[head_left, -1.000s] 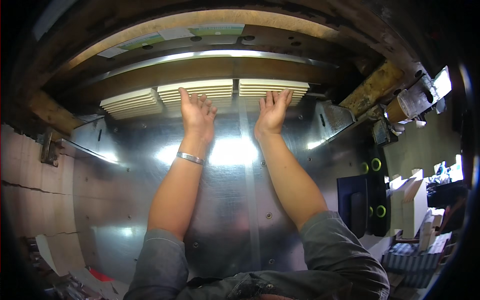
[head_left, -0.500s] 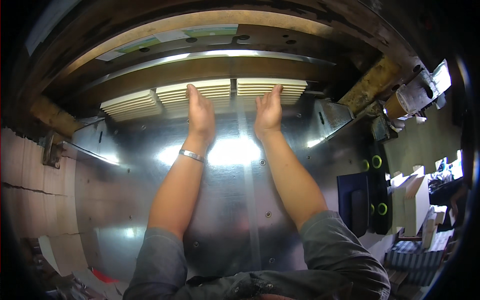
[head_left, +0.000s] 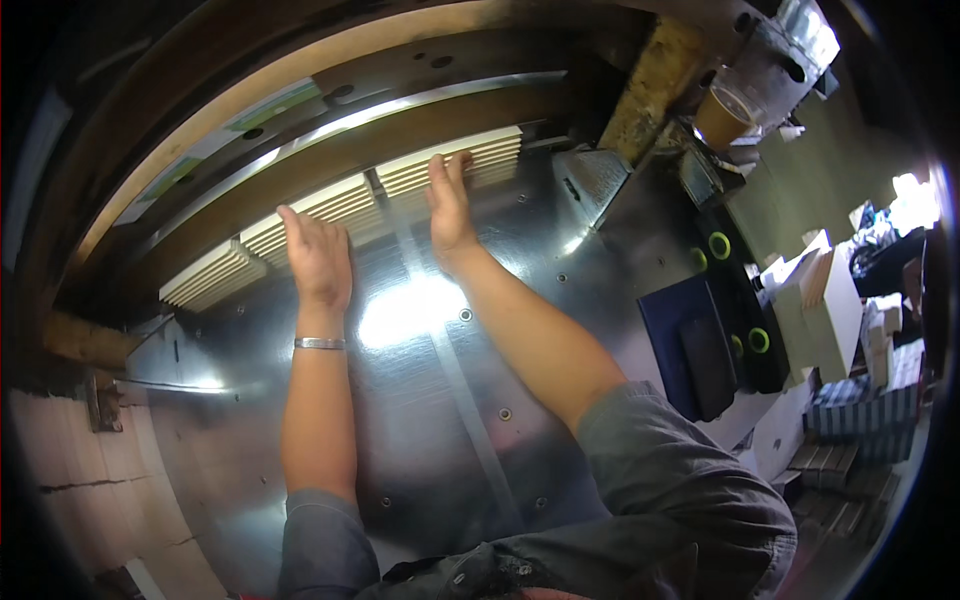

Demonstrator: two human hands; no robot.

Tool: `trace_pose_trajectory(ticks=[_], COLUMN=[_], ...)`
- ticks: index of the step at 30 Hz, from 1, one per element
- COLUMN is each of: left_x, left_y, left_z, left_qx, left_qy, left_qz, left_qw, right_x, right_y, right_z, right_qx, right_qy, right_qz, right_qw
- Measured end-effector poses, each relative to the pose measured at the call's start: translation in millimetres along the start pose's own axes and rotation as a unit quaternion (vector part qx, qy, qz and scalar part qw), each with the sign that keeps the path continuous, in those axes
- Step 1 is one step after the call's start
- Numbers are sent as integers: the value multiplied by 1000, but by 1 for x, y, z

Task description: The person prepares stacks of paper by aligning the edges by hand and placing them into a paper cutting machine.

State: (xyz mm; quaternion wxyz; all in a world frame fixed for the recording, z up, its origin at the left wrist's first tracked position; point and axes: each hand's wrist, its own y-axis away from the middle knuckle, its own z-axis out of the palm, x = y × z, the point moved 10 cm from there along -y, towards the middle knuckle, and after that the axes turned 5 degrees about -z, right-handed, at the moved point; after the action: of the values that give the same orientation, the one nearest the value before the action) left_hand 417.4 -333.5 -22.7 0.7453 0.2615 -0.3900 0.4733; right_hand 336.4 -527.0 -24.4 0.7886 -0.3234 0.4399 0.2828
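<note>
Three low stacks of cream-coloured sheets, layered in ridged steps, stand in a row along the back of a shiny metal bed (head_left: 400,430): a left stack (head_left: 208,280), a middle stack (head_left: 262,240) and a right stack (head_left: 497,155). My left hand (head_left: 318,262), with a metal band at the wrist, reaches to the front of the middle stack, fingers stretched out. At the right stack, my right hand (head_left: 451,215) has its fingers extended and apart. Neither hand grips anything. Whether the fingertips touch the sheets, I cannot tell.
A dark machine beam with a bright metal strip (head_left: 430,95) spans above the stacks. Angled metal side guides (head_left: 590,190) flank the bed. Rightward are a brown cup (head_left: 722,118), a dark blue folder-like object (head_left: 670,325), green rings (head_left: 719,246) and white stacked blocks (head_left: 830,310).
The whole view has tilted, so the row of stacks now slopes up to the right. My right hand sits further left along its stack, with its fingers spread more.
</note>
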Motion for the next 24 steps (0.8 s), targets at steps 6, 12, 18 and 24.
trace_pose_trajectory(ticks=[6, 12, 18, 24], left_x=[11, -50, -23, 26], left_y=[37, 167, 323, 441], left_z=[25, 45, 45, -14], left_qx=[-15, -115, -125, -89], left_qy=[-102, -488, -636, -653], left_qz=[-7, 46, 66, 86], left_qw=[995, 864, 759, 748], right_x=[-2, 14, 17, -64], right_y=[-1, -20, -14, 165], right_z=[-1, -27, -32, 14], right_qx=[3, 4, -16, -332], right_qy=[41, 62, 11, 281], right_qz=[-54, -118, -8, -38], right_qw=[998, 991, 1000, 900])
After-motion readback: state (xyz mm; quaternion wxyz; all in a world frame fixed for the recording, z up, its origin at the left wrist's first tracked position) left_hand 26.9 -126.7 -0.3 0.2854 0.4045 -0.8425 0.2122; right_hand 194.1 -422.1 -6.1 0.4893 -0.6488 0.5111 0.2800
